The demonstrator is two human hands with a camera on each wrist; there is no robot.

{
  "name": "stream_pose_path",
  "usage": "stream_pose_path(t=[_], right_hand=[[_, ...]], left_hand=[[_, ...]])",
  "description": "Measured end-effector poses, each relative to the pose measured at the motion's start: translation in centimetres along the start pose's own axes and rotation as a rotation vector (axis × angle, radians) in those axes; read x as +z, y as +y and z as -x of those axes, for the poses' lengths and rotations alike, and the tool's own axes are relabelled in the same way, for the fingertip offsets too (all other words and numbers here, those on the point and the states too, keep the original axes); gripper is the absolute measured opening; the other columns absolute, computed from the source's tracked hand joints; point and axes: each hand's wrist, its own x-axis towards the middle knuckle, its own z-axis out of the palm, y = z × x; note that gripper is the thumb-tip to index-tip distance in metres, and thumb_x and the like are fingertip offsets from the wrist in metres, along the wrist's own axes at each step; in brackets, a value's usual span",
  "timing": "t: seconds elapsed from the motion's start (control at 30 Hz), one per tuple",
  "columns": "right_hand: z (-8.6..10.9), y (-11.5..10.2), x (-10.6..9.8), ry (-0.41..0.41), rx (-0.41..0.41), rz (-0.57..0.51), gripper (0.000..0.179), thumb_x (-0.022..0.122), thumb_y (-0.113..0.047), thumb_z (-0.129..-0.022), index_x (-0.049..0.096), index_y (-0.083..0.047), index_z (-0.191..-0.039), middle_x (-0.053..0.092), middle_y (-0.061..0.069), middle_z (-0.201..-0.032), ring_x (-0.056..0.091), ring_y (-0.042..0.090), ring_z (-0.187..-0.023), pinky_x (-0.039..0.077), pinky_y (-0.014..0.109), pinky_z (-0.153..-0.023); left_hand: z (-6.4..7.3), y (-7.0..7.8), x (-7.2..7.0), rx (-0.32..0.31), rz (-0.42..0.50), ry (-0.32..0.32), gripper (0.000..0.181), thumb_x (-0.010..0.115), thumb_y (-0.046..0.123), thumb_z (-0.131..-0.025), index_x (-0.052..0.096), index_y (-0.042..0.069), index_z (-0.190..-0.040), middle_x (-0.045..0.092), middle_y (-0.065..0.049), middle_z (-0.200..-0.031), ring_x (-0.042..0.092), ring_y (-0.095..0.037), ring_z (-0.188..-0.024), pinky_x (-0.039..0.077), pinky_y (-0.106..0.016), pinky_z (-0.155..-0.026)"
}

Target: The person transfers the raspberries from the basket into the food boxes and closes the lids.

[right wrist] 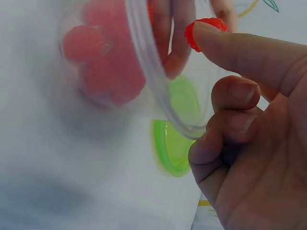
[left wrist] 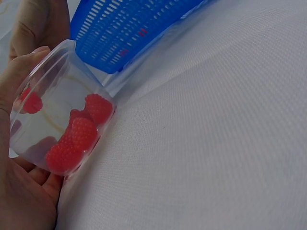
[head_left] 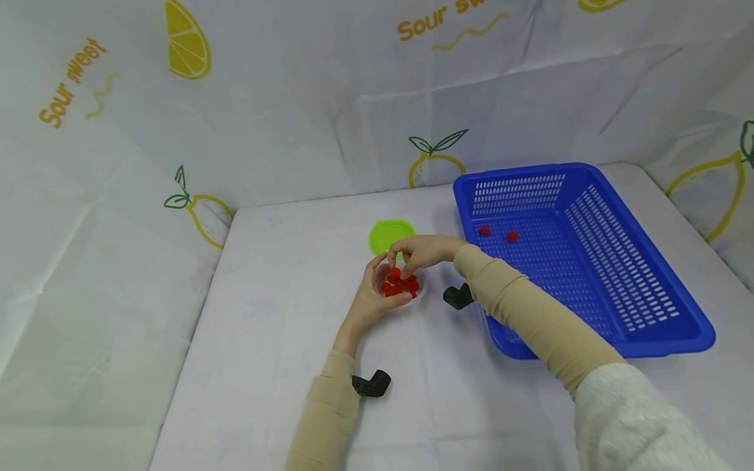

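Observation:
My left hand (head_left: 377,293) grips a clear plastic cup (left wrist: 62,91), its thumb over the near side and the other fingers round the far side. Several raspberries (left wrist: 82,134) lie in the bottom of the cup, which leans in the left wrist view. Over the cup's mouth, my right hand (head_left: 419,251) pinches one raspberry (right wrist: 207,32) between thumb and index finger, while its other fingers curl beside the rim. Just behind the cup, a green lid (head_left: 390,234) lies flat on the table, partly covered by the hands in the head view.
A large blue plastic basket (head_left: 660,261) with slotted walls stands to the right, under the right forearm in the head view. Two raspberries (head_left: 512,236) are in its far left part. White cloth (head_left: 265,314) covers the table, and a printed sheet (head_left: 283,98) hangs behind.

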Motion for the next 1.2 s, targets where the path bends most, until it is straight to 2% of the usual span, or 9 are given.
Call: stream_pose_path(t=[0.23,0.47,0.67,0.77,1.0,1.2], right_hand=[[-0.5,0.1,0.6,0.033,0.060,0.101,0.023,0.065,-0.010,-0.082,0.058,-0.013,-0.104,0.043,0.003,-0.078,0.043,0.017,-0.076,0.036,0.022,-0.060],[-0.6,0.0,0.8,0.043,0.089,0.138,0.023,0.064,-0.013,-0.084,0.057,-0.015,-0.106,0.045,0.003,-0.079,0.045,0.018,-0.076,0.037,0.022,-0.060],[-0.6,0.1,0.7,0.058,0.089,0.168,0.020,0.062,-0.016,-0.087,0.058,-0.014,-0.106,0.046,0.003,-0.081,0.045,0.018,-0.078,0.037,0.022,-0.062],[-0.5,0.0,0.7,0.059,0.098,0.166,0.021,0.063,-0.016,-0.087,0.059,-0.014,-0.107,0.046,0.004,-0.082,0.045,0.019,-0.080,0.037,0.023,-0.063],[-0.3,0.0,0.6,0.046,0.108,0.154,0.023,0.063,-0.016,-0.086,0.058,-0.014,-0.109,0.046,0.004,-0.084,0.045,0.019,-0.083,0.038,0.023,-0.064],[-0.4,0.1,0.5,0.029,0.100,0.139,0.025,0.063,-0.017,-0.086,0.058,-0.013,-0.110,0.045,0.004,-0.085,0.045,0.019,-0.084,0.037,0.024,-0.065]], left_hand=[[0.0,0.0,-0.1,0.013,0.001,0.000,0.086,0.079,0.033,-0.073,0.025,0.039,-0.139,0.035,0.003,-0.146,0.032,-0.016,-0.137,0.034,-0.044,-0.110],[-0.1,-0.1,-0.1,0.023,-0.015,0.004,0.088,0.079,0.034,-0.072,0.024,0.037,-0.140,0.036,0.001,-0.146,0.032,-0.017,-0.137,0.033,-0.045,-0.111],[-0.2,0.2,0.0,0.006,-0.005,0.001,0.088,0.078,0.025,-0.074,0.023,0.035,-0.142,0.037,0.001,-0.146,0.033,-0.015,-0.136,0.032,-0.042,-0.112],[-0.2,0.6,0.0,-0.013,-0.001,-0.009,0.088,0.077,0.021,-0.076,0.022,0.032,-0.144,0.035,0.000,-0.147,0.032,-0.016,-0.138,0.030,-0.042,-0.113],[1.0,3.0,-0.1,-0.013,-0.025,-0.028,0.087,0.074,0.016,-0.078,0.020,0.020,-0.146,0.034,-0.007,-0.148,0.031,-0.022,-0.138,0.030,-0.044,-0.113],[1.2,3.3,-0.1,-0.015,-0.014,-0.021,0.087,0.074,0.015,-0.078,0.020,0.020,-0.146,0.035,-0.007,-0.148,0.032,-0.021,-0.138,0.030,-0.043,-0.113]])
